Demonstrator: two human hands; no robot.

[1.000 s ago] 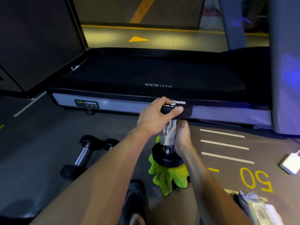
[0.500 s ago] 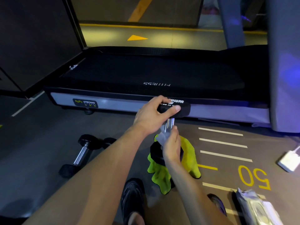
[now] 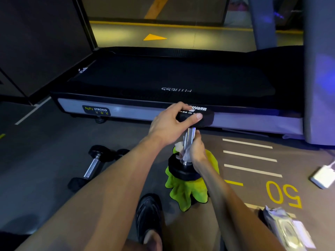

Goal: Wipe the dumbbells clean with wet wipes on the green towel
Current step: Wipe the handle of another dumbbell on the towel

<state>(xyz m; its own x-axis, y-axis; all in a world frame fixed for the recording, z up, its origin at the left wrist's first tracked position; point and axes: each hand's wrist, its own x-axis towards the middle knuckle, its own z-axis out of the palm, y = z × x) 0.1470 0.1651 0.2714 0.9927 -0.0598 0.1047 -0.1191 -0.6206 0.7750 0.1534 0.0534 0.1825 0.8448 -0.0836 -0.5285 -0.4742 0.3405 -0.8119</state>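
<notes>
Head view: the dumbbell stands upright on the green towel. The left hand grips its upper head; the right hand wraps a wet wipe round the chrome handle. Step in hand: wiping the handle; next, probably the heads. The right hand's fingers and the lower head's underside are hidden.

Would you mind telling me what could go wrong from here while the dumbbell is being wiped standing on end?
1. The dumbbell stands on end on the soft green towel, steadied only by the left hand on its top head; it may tip.
2. If it tips, the shoe beside the towel could be hit.
3. The right hand holds a wet wipe round the chrome bar; a damp bar may slip.
</notes>
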